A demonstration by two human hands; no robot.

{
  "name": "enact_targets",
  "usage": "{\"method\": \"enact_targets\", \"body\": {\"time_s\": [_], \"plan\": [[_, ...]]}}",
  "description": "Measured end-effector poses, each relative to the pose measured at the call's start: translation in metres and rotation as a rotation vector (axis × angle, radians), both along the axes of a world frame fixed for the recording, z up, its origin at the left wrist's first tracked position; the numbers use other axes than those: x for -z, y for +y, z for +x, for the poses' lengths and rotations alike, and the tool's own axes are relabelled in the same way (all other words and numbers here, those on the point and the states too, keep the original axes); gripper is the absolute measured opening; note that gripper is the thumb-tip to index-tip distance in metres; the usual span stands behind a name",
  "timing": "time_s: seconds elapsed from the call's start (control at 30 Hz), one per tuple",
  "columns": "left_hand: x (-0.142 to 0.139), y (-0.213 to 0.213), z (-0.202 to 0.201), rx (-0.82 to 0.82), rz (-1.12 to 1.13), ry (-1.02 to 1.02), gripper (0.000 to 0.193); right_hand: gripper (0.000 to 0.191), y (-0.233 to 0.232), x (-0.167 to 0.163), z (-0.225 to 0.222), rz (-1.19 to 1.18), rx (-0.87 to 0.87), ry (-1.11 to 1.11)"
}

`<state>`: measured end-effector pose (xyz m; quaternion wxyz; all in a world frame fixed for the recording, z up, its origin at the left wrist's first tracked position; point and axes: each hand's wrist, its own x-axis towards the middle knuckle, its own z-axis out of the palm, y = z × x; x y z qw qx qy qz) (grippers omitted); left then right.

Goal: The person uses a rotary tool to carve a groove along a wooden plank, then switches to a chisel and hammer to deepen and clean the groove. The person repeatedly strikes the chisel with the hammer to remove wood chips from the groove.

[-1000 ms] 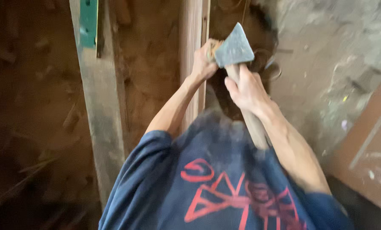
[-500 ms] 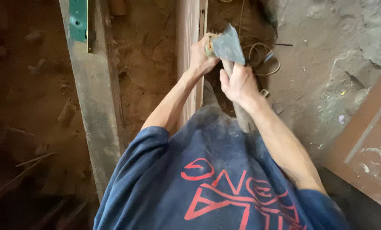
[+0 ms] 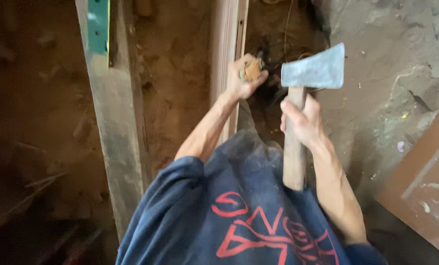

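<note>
My right hand (image 3: 302,120) grips the wooden handle of a hatchet (image 3: 313,72) just below its grey metal head, with the blade pointing right. The hatchet is raised and apart from my left hand. My left hand (image 3: 244,78) is closed around the top of a short wooden-handled tool (image 3: 252,69), held against the right side of an upright wooden post (image 3: 225,59). What the tool's lower end touches is hidden behind my hand. My dark blue shirt with red markings fills the bottom of the view.
A weathered plank (image 3: 116,122) with a green piece (image 3: 98,27) near its top runs down the left. Brown dirt floor lies between plank and post. Loose wires (image 3: 283,49) lie beyond my hands. Rough grey concrete (image 3: 391,73) is on the right, a brown board (image 3: 425,186) at lower right.
The hatchet head has swung away from my left hand, out to the right and up. My left hand stays on the tool by the post.
</note>
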<state>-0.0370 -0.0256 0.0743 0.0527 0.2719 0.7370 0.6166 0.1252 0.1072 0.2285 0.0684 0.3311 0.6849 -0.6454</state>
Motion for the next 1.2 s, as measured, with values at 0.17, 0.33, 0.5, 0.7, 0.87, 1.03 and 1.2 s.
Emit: {"method": "enact_targets", "body": {"time_s": [0.17, 0.33, 0.5, 0.7, 0.87, 1.03, 1.2], "plan": [[-0.008, 0.004, -0.013, -0.199, 0.037, -0.305, 0.025, 0.023, 0.015, 0.005, 0.012, -0.01, -0.013, -0.079], [-0.023, -0.013, -0.002, 0.036, 0.03, 0.091, 0.022, 0.022, 0.015, 0.003, 0.017, 0.015, 0.02, -0.22], [-0.075, -0.012, 0.024, -0.29, 0.129, 0.035, 0.021, 0.023, 0.016, 0.008, 0.015, 0.022, -0.022, -0.278], [-0.151, 0.0, -0.044, -0.136, -0.018, 0.283, 0.026, 0.024, 0.007, 0.003, 0.001, -0.072, -0.02, -0.226], [-0.117, 0.023, -0.065, -0.068, 0.047, 0.175, 0.032, 0.023, 0.001, -0.006, -0.011, -0.11, -0.01, -0.032], [-0.068, 0.026, -0.046, -0.063, 0.055, -0.038, 0.026, 0.024, 0.004, -0.01, -0.012, -0.092, 0.013, 0.053], [-0.06, 0.027, -0.048, -0.047, 0.053, -0.023, 0.025, 0.024, 0.001, -0.015, -0.006, -0.063, 0.004, 0.014]]}}
